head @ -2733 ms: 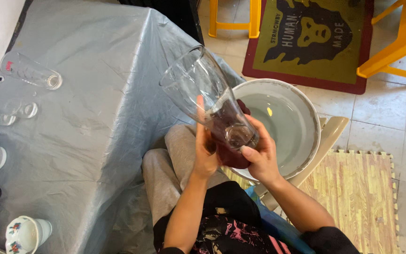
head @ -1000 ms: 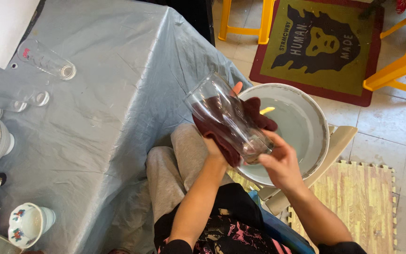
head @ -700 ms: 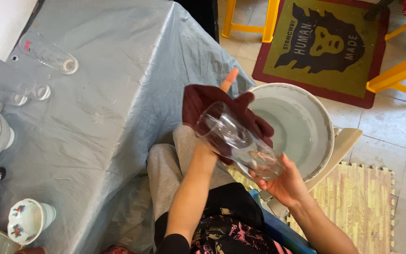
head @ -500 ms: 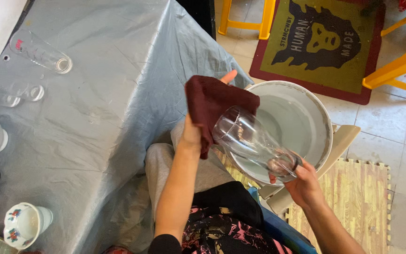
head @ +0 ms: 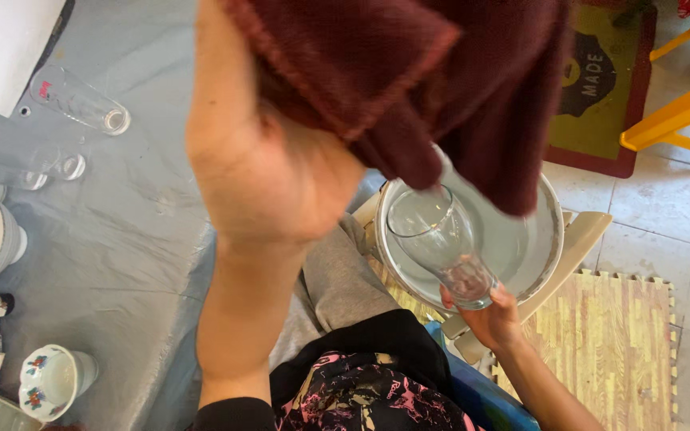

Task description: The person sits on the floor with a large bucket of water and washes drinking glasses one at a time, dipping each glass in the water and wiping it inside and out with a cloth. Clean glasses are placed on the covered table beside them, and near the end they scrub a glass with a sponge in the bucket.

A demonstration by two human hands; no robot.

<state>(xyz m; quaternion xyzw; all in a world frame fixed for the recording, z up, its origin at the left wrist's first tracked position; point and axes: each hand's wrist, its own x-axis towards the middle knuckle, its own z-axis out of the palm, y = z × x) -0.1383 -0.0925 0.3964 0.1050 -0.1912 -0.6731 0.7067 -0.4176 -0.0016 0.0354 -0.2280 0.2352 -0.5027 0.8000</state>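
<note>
Holding a clear drinking glass (head: pixel 439 243) by its base over the grey basin (head: pixel 549 239), the right hand (head: pixel 493 318) grips it; the left hand (head: pixel 265 168) clutches a maroon cloth (head: pixel 409 72) raised high. Other glasses (head: pixel 81 102) lie on the bench (head: pixel 145 231).

Cloth (head: pixel 409 72) in left hand (head: pixel 265 160): dark maroon. Glass (head: pixel 441 243) in right hand (head: pixel 493 319): clear. Basin (head: pixel 549 239) behind glass: pale grey. Table cover (head: pixel 145 231) left of the grips: grey-blue. Cup (head: pixel 49 379): white, red-and-blue flowers. Stool (head: pixel 680 104): yellow. Floor mat (head: pixel 600 335) below right hand: light wood-grain. Shirt (head: pixel 361 395): black, pink print.
</note>
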